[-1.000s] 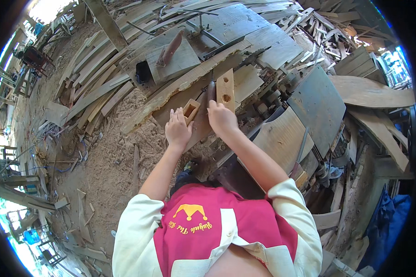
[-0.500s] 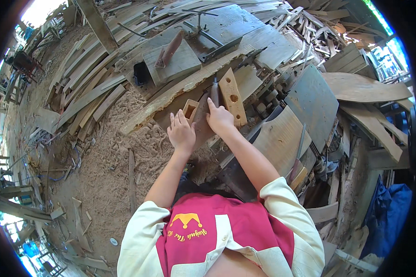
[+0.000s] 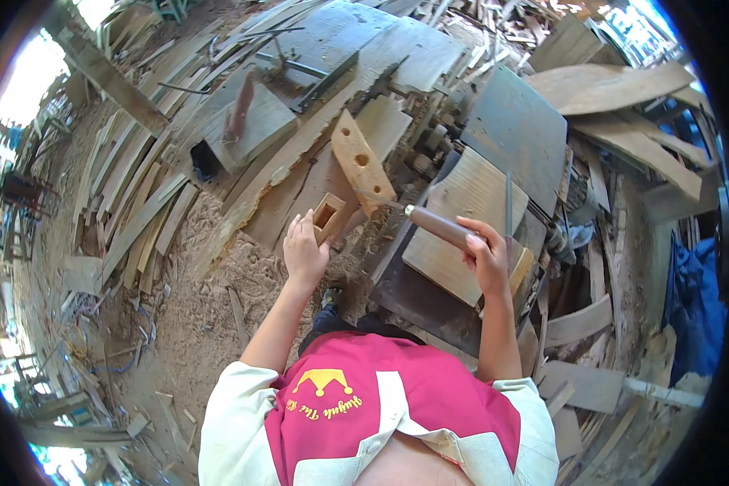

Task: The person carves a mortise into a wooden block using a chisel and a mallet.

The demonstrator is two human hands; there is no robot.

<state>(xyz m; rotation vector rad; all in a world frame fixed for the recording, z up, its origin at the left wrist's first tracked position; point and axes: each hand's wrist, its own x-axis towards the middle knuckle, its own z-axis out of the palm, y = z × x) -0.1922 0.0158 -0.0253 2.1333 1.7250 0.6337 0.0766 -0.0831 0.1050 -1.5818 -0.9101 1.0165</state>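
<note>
My right hand (image 3: 486,257) is closed round the brown handle of a chisel (image 3: 441,225), held above the bench on the right. Its thin blade points left, past the near end of a tapered wooden piece (image 3: 358,162) with several holes in its face. My left hand (image 3: 304,253) grips the left side of a small wooden block (image 3: 330,217) with a rectangular hollow in its end. Some of the left fingers are hidden behind the block. Both wooden pieces rest on a wide brown board (image 3: 279,212).
A rough-edged plank (image 3: 287,166) runs along the board's far side. A thick block (image 3: 251,130) bears a reddish-brown tool, with a black cup (image 3: 205,162) beside it. At right lie a pale curved board (image 3: 462,235) and a grey metal plate (image 3: 514,125). Sawdust (image 3: 194,275) covers the ground.
My right hand has lifted the chisel off the board and swung it right, toward me. My left hand, earlier spread beside the hollow block, now holds it. The view has shifted right.
</note>
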